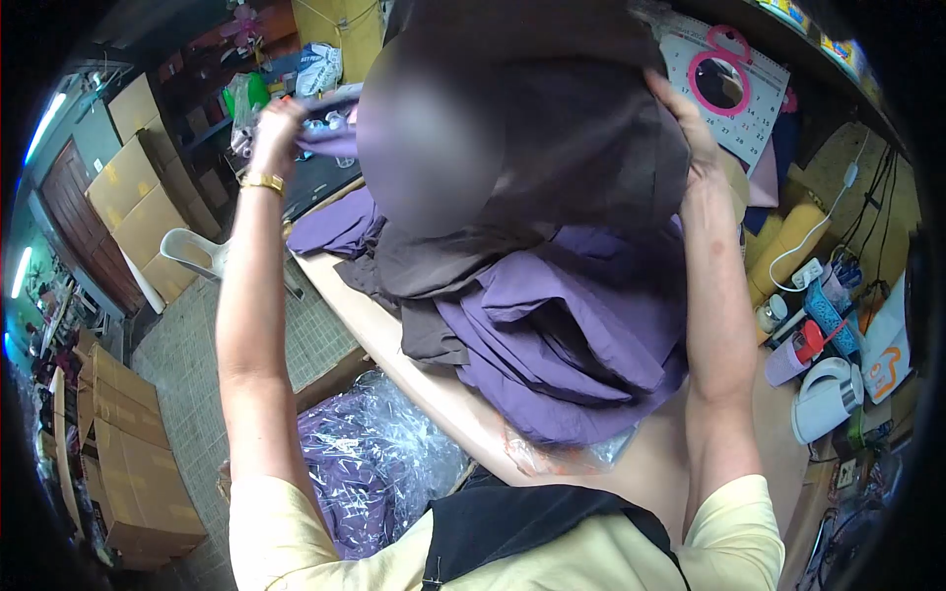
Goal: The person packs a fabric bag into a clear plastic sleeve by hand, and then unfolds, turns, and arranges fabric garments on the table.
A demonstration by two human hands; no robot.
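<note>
A large dark brown cloth (591, 128) is held up in front of me, hiding much of the view behind it. My left hand (280, 128), with a gold watch band at the wrist, is raised at the far left and closed around a purple strip of fabric (330, 141) that runs to the dark cloth. On the other side, my right hand (688, 118) grips the cloth's right edge, some fingers hidden behind it. Beneath, a crumpled heap of purple fabric (562, 335) and dark brown fabric lies on the table. A blurred patch covers part of the raised cloth.
The table (394, 360) has a clear plastic bag under the heap. Below its left edge stands a box with plastic-wrapped purple goods (365, 453). At right are a white electric kettle (828, 399), a pink cup and cables. Cardboard boxes (133, 443) and a plastic chair (197, 254) stand left.
</note>
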